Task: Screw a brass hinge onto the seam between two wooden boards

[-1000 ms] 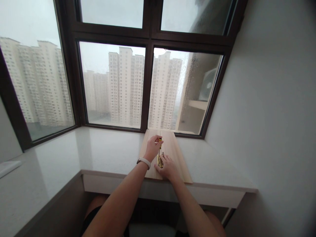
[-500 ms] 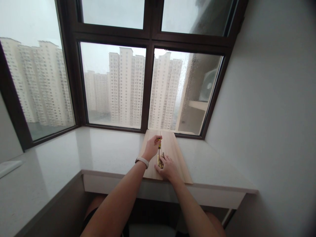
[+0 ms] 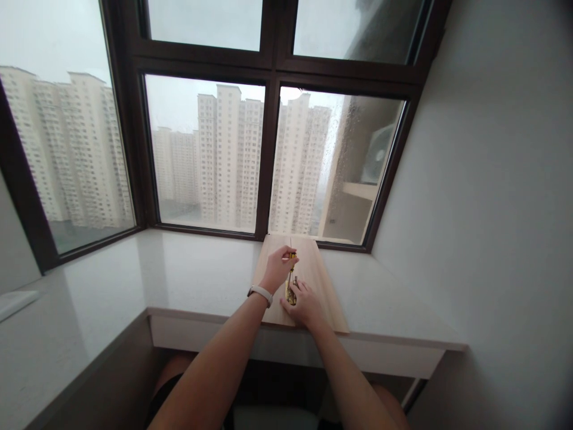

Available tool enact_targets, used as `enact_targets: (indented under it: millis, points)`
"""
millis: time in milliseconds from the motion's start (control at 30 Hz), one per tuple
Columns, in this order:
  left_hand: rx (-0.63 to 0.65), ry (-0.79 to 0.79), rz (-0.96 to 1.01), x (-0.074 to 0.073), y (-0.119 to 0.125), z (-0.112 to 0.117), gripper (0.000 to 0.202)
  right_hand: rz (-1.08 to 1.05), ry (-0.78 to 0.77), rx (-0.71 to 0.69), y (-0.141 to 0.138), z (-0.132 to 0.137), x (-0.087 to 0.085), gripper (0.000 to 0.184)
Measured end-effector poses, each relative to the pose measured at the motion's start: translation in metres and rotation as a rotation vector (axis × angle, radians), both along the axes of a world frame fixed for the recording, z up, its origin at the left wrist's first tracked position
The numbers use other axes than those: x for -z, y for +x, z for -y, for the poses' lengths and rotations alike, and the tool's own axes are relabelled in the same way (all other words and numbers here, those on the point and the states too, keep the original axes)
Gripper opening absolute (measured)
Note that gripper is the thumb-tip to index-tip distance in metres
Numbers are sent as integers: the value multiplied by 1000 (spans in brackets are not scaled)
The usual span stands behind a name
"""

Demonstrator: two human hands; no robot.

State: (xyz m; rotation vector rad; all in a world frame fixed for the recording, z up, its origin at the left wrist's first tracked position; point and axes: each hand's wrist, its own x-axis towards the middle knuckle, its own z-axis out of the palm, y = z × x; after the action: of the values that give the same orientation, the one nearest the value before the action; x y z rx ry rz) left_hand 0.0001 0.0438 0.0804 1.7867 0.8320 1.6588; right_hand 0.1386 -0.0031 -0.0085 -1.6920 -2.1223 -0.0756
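A light wooden board [image 3: 320, 280] lies on the white window-sill counter [image 3: 188, 275], its far end against the window frame. My left hand [image 3: 278, 267], with a pale band on the wrist, is closed round the yellow handle of a screwdriver [image 3: 290, 258] standing upright over the board. My right hand [image 3: 303, 303] rests on the board beside it, fingers pinched on a small brass-coloured metal fitting [image 3: 290, 295] at the screwdriver's lower end.
A dark-framed bay window [image 3: 268, 149] stands behind the counter. A white wall [image 3: 483, 209] closes the right side. A flat white object [image 3: 13, 301] lies at the far left edge. My knees show below the counter's front edge.
My left hand has shifted slightly on the screwdriver handle, a small twist at the wrist. The right hand and the board have stayed in place.
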Motion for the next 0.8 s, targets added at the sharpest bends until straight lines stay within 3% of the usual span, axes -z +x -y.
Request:
enact_targets:
  millis: [467, 633, 800]
  points:
    - [2, 7, -23, -4, -8, 6, 27, -1, -11, 7, 0, -1, 2, 75]
    - [-32, -21, -17, -5, -5, 6, 25, 9, 16, -1, 0, -1, 3, 74]
    - [-94, 56, -42, -3, -1, 4, 24, 8, 17, 0, 0, -1, 2, 74]
